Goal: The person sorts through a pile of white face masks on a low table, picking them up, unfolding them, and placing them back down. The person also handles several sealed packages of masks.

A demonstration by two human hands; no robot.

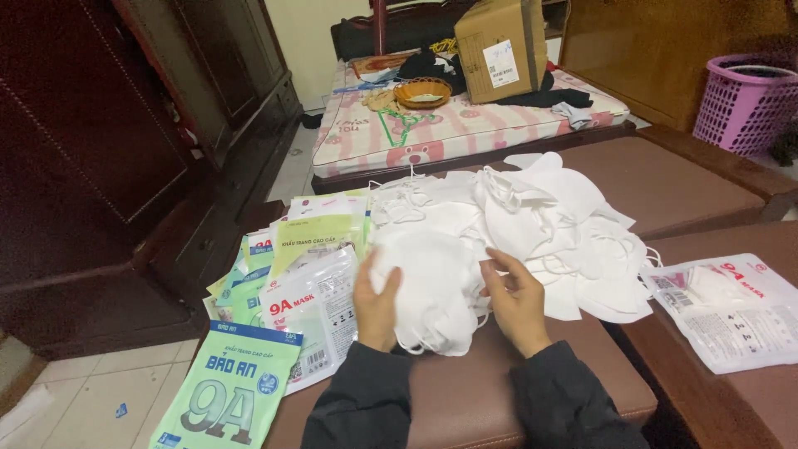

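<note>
Two hands are holding white masks.
The left hand (378, 303) and right hand (517, 299) are gripping a mask stack (432, 291); packets (312, 312) are lying left, loose masks (549, 216) piling behind.

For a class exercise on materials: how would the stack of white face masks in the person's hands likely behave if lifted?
The stack of white masks probably flops and fans apart, since its edges look thin and loose. It likely weighs little. Both hands, left and right, cradle it.
</note>
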